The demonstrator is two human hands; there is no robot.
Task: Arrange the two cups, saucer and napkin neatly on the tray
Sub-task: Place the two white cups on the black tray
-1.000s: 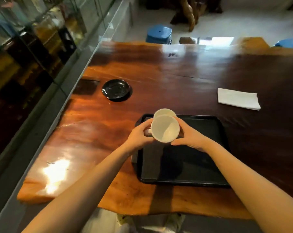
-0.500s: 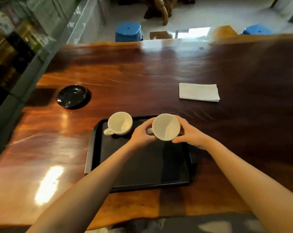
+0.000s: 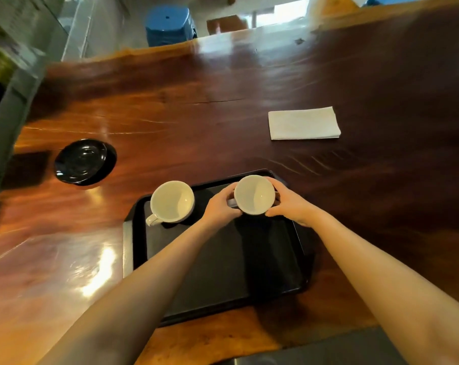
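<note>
We have the round white ceramic cup (image 3: 254,194) clasped from both sides over the far right corner of the flat black rectangular tray (image 3: 218,262), its mouth upward and its handle toward the left, under our left hand (image 3: 221,206); whether its base already touches the tray we cannot tell. The left grip closes on the handle side, the right hand (image 3: 289,205) cups the opposite wall, so neither grip is free. Both forearms reach straight forward across the tray. The second white cup (image 3: 171,201) stands just to the left, in the far left corner. The glossy black saucer (image 3: 85,160) lies out to the left on the polished wooden counter (image 3: 196,114), nearer our left hand; the folded white napkin (image 3: 304,123) lies beyond, to the right.
</note>
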